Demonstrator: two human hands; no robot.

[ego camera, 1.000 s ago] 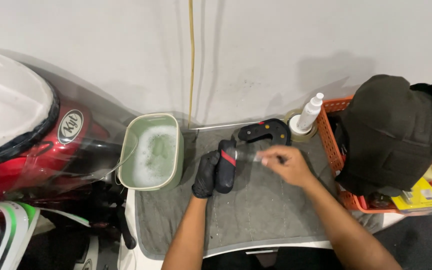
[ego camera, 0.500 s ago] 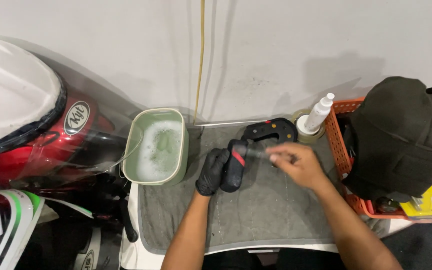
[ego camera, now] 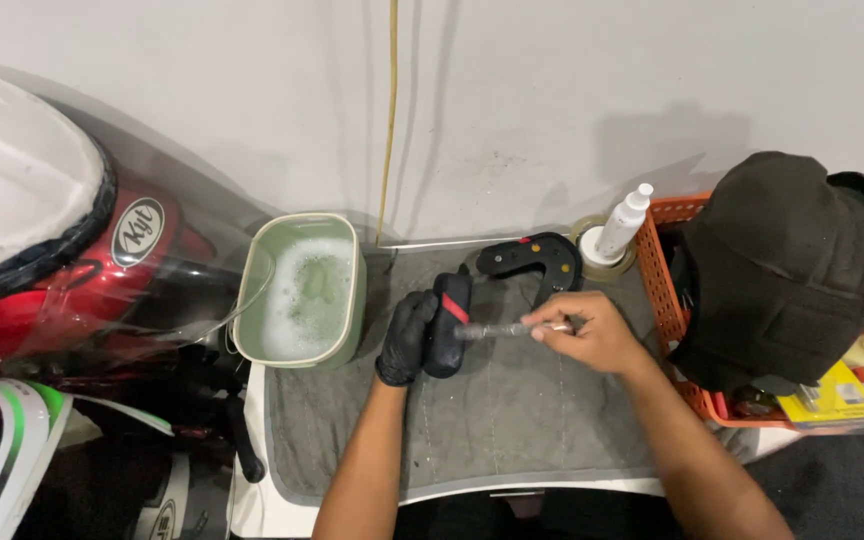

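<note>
My left hand [ego camera: 404,338] wears a black glove and grips a small black pad with a red stripe [ego camera: 449,322], held upright over a grey mat [ego camera: 512,420]. My bare right hand [ego camera: 587,330] holds a thin grey brush [ego camera: 497,330] level, its tip against the pad. Just behind the pad lies a curved black helmet part [ego camera: 532,258] with small coloured dots.
A pale green tub of soapy water [ego camera: 302,290] stands left of the mat. A red and white helmet [ego camera: 62,250] lies at far left. At right an orange basket [ego camera: 687,330] holds a black helmet liner [ego camera: 782,270] and bottles; a white spray bottle [ego camera: 624,222] stands beside it.
The view has shifted slightly. Both hands stay at the pad, with the brush moving small amounts across it.
</note>
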